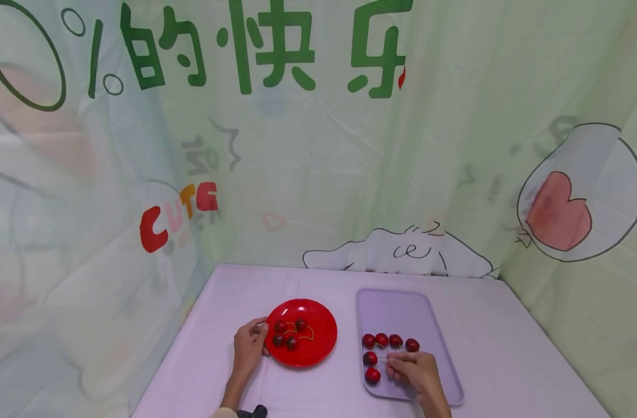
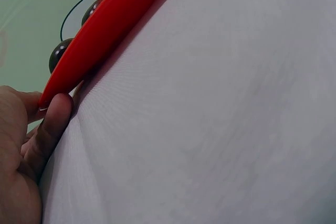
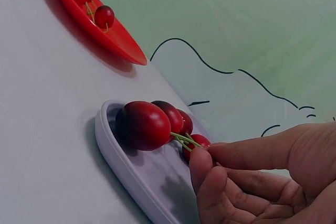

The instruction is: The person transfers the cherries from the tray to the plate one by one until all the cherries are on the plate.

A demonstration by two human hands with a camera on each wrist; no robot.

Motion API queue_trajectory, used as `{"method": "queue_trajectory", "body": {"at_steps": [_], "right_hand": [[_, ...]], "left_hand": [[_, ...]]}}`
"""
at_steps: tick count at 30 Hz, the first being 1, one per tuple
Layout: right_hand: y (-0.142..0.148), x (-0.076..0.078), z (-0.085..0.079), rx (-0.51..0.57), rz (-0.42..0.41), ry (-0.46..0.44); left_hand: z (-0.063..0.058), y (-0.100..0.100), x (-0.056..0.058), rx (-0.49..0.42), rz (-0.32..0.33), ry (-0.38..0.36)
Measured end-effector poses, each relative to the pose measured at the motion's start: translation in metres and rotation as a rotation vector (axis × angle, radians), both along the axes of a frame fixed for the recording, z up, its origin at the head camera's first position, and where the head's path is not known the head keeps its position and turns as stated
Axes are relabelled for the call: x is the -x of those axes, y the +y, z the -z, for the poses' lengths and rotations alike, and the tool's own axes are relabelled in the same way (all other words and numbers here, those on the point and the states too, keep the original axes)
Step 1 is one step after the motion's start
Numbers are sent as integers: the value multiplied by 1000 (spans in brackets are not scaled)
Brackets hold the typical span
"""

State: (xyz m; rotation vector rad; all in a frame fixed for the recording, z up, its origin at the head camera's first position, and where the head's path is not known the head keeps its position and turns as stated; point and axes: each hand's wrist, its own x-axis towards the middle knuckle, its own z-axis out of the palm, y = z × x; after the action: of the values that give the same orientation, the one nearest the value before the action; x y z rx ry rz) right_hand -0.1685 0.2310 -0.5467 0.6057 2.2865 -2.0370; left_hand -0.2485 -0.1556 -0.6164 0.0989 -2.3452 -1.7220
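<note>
My left hand (image 1: 249, 345) pinches the left rim of a round red plate (image 1: 320, 342) between thumb and fingers; the left wrist view shows the rim (image 2: 100, 40) tilted by the camera's angle. Several dark red cherries (image 1: 292, 343) with stems lie on the plate's left half. At the right, my right hand (image 1: 416, 371) is over a lilac tray (image 1: 396, 307) and pinches thin green cherry stems (image 3: 184, 139) between thumb and forefinger. Several red cherries (image 3: 144, 126) sit in the tray around the fingertips, along its left side and across its middle. How many stems are held, I cannot tell.
A pale cloth covers the table (image 1: 234, 290). Printed curtains (image 1: 318, 174) stand behind it and on both sides. A black object (image 1: 252, 411) shows at the left wrist by the bottom edge. A strip of table separates plate and tray.
</note>
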Motion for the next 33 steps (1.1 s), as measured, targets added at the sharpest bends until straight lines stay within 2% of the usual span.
{"method": "queue_trajectory", "body": {"at_steps": [15,27,33], "right_hand": [[3,-2,-2,96,33,5],[2,-2,-7,148,47,-11],[2,0,-6,165,51,-27]], "left_hand": [[1,-1,2,-6,10,19],[-7,0,-2,-7,19,10],[-6,0,-2,-7,20,9]]}}
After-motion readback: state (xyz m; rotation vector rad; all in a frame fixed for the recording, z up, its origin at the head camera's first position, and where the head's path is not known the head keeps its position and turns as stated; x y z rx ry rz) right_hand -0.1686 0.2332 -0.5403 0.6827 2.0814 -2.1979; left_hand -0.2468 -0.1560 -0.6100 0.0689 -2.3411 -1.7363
